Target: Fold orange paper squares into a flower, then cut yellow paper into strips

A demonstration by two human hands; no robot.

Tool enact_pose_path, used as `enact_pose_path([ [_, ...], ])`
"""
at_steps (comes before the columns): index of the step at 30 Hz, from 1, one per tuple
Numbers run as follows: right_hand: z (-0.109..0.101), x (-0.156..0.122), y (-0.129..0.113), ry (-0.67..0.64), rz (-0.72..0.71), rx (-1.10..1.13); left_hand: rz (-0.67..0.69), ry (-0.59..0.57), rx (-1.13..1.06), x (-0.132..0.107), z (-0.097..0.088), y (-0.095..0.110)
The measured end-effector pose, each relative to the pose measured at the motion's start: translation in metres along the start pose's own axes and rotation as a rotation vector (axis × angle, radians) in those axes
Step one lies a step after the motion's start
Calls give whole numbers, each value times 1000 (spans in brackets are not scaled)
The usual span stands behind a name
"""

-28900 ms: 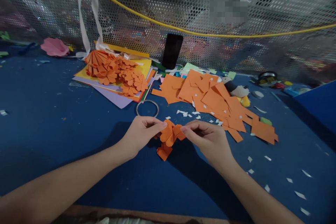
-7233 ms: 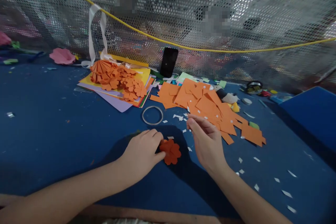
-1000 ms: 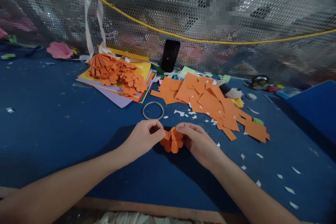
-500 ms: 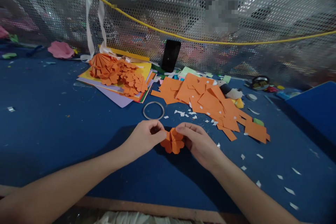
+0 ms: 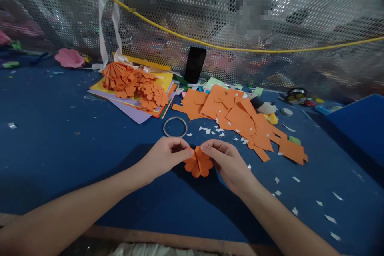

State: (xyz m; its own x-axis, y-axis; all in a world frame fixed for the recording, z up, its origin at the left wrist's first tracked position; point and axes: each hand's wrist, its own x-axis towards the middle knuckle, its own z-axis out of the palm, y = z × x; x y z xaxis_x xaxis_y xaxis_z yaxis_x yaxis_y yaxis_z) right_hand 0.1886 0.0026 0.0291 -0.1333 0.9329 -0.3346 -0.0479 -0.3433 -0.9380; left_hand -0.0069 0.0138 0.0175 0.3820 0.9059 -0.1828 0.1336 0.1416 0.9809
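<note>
- Bottom edge of the frame: a strip of wooden table edge [image 5: 180, 244], with both bare forearms coming in from the lower corners over the blue tabletop [image 5: 75, 148].
- Just below the middle of the frame: the left hand [image 5: 163, 160] has thumb and fingers curled in, pinching the left edge of a small orange paper flower [image 5: 198, 163].
- The right hand [image 5: 228, 162] does the same from the other side, fingertips nipping the flower's upper right edge. So the flower sits right between the two hands, low over the table. Can't tell if it actually touches the surface.
- Lower right: little white paper scraps [image 5: 327, 218] scattered over the blue, more of them just behind the hands.
- Just above the hands, near centre: a thin clear tape ring [image 5: 175, 127] lying flat.
- Right of that ring: a messy spread of orange paper squares [image 5: 240, 114], overlapping and trailing off toward the right.
- Left of the ring: a stack of coloured sheets [image 5: 132, 108] with a bunch of finished orange flowers [image 5: 135, 84] piled on top.
- Behind the squares: a dark phone [image 5: 195, 64] standing upright against the mesh screen [image 5: 315, 8].
- Far upper left: a pink paper flower [image 5: 69, 57] on the table, and a white ribbon [image 5: 103, 28] hanging from the yellow cord [image 5: 210, 46] that runs across the mesh.
- Far right by the mesh: a small tape roll [image 5: 296, 95].
</note>
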Motion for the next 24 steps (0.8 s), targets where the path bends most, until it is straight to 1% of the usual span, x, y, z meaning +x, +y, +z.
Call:
enact_pose_path([
  [7,1,-1,1,13,-50,-24,15,2,5,1,0,0],
  [16,2,0,5,66,-133,-94,-40,24,-53,-2,2,3],
  [18,0,1,5,63,-143,-85,-41,43,-63,-2,2,3],
  [21,-1,2,4,63,-122,-48,-20,104,-70,-2,2,3],
  [24,-2,0,2,22,-136,-68,7,167,-80,-1,2,2],
])
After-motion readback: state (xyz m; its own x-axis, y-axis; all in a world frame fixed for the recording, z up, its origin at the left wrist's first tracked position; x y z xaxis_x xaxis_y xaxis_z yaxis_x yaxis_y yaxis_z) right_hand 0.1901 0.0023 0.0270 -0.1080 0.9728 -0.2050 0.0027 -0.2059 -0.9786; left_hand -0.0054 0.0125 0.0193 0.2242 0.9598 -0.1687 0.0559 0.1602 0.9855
